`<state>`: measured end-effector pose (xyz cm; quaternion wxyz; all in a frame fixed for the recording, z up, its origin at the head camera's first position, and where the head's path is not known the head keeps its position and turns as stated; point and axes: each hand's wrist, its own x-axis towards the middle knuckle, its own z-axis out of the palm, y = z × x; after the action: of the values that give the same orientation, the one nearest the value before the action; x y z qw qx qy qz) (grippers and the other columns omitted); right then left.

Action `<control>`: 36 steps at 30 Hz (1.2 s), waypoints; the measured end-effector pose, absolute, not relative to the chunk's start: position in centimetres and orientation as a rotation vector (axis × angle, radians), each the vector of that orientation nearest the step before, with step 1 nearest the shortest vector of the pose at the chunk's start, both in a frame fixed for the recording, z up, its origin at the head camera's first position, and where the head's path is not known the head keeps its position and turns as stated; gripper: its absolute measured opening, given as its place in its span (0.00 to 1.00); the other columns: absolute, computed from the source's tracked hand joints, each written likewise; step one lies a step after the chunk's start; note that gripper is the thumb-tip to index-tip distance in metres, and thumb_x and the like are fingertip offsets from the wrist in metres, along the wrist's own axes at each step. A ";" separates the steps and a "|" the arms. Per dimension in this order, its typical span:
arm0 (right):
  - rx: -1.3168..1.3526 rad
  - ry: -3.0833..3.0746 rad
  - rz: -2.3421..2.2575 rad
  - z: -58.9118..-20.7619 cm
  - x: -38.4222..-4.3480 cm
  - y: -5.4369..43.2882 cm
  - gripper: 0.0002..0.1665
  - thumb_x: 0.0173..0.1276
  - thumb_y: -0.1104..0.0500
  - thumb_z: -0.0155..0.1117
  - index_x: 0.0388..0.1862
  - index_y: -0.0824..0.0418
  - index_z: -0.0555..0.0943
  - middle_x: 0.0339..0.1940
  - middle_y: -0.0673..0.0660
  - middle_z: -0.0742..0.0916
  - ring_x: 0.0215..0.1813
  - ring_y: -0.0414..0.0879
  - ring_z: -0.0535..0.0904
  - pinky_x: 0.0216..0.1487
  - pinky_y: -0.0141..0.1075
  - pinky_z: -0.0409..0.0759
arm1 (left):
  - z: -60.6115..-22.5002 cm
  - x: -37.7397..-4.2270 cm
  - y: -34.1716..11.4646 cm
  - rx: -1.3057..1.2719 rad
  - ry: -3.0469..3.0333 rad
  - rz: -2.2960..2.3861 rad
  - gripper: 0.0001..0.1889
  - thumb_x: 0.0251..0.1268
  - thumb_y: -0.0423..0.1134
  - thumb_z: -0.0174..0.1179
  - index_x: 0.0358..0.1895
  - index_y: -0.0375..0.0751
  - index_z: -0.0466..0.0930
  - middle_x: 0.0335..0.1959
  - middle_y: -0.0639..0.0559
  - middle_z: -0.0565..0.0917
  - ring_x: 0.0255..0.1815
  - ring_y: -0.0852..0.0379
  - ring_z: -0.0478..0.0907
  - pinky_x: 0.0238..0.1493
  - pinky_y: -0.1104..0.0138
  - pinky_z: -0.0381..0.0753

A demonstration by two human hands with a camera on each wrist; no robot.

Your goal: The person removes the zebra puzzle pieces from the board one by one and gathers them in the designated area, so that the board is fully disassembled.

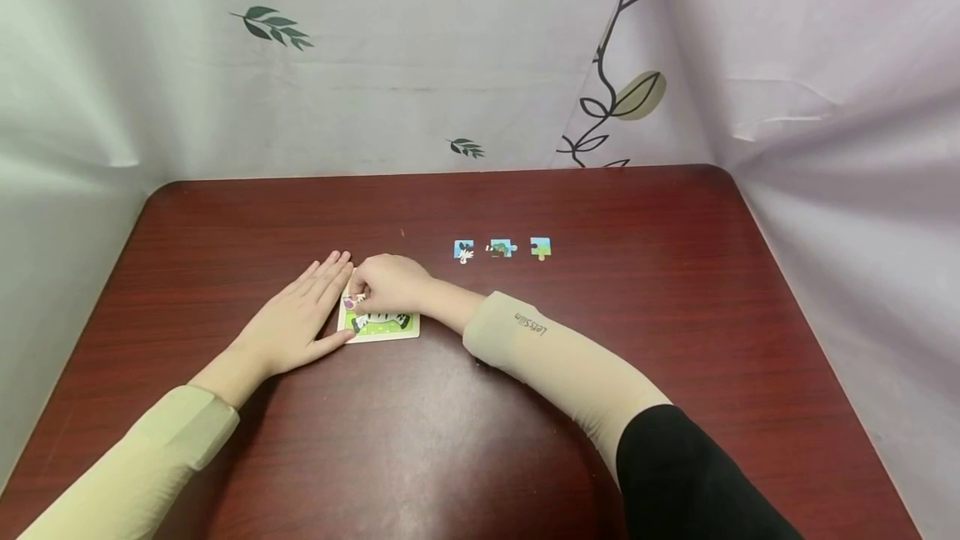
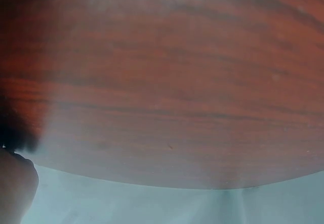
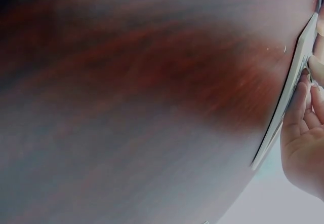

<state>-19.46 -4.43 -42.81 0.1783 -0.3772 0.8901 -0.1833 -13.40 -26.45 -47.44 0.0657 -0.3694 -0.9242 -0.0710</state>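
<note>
A small puzzle board (image 1: 390, 328) with a green picture lies on the dark red table (image 1: 480, 407). My left hand (image 1: 303, 315) lies flat with straight fingers against the board's left edge. Over the board's upper left corner my right hand (image 1: 384, 283) curls and pinches a small puzzle piece (image 1: 352, 301). Three loose pieces (image 1: 500, 248) sit in a row further back. In the right wrist view the board's edge (image 3: 283, 107) and my right hand's fingers (image 3: 304, 133) show at the right margin. The left wrist view shows only blurred table (image 2: 162, 82).
White cloth walls printed with leaves (image 1: 273, 26) enclose the table at the back and both sides. The table's right half and front hold nothing but my forearms in beige sleeves.
</note>
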 end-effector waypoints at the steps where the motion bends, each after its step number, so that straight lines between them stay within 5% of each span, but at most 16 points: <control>1: -1.065 2.520 -0.520 -42.8 -19.4 -4.4 0.05 0.70 0.52 0.74 0.41 0.49 0.90 0.36 0.42 0.88 0.36 0.34 0.78 0.35 0.27 0.75 | -47.4 -13.4 -26.5 -1.114 -2.787 -0.213 0.48 0.77 0.64 0.53 0.81 0.24 0.58 0.84 0.29 0.61 0.87 0.35 0.56 0.92 0.59 0.40; 12: -1.093 2.558 -0.426 -42.7 -19.1 -4.7 0.05 0.70 0.51 0.72 0.43 0.47 0.88 0.39 0.41 0.89 0.40 0.35 0.81 0.40 0.32 0.81 | -47.6 -13.4 -26.5 -1.104 -2.797 -0.218 0.48 0.75 0.63 0.55 0.81 0.25 0.57 0.84 0.30 0.60 0.88 0.37 0.54 0.91 0.64 0.33; 23: -1.067 2.589 -0.397 -42.9 -18.9 -5.1 0.09 0.71 0.43 0.71 0.42 0.44 0.89 0.42 0.38 0.90 0.43 0.34 0.84 0.40 0.34 0.84 | -47.5 -13.3 -26.4 -1.110 -2.785 -0.224 0.48 0.75 0.62 0.56 0.81 0.24 0.57 0.84 0.30 0.61 0.88 0.37 0.54 0.92 0.58 0.41; 36: -1.220 2.606 -0.390 -42.9 -18.4 -5.2 0.08 0.75 0.50 0.68 0.45 0.48 0.91 0.44 0.43 0.93 0.45 0.37 0.88 0.52 0.33 0.86 | -47.6 -13.4 -26.6 -1.116 -2.796 -0.210 0.49 0.75 0.62 0.57 0.82 0.24 0.55 0.84 0.29 0.60 0.88 0.36 0.53 0.92 0.62 0.36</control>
<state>-18.41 -5.16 -42.93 0.1186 -0.4171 0.8911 -0.1335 -13.37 -26.61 -47.63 0.0621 -0.3690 -0.9247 -0.0695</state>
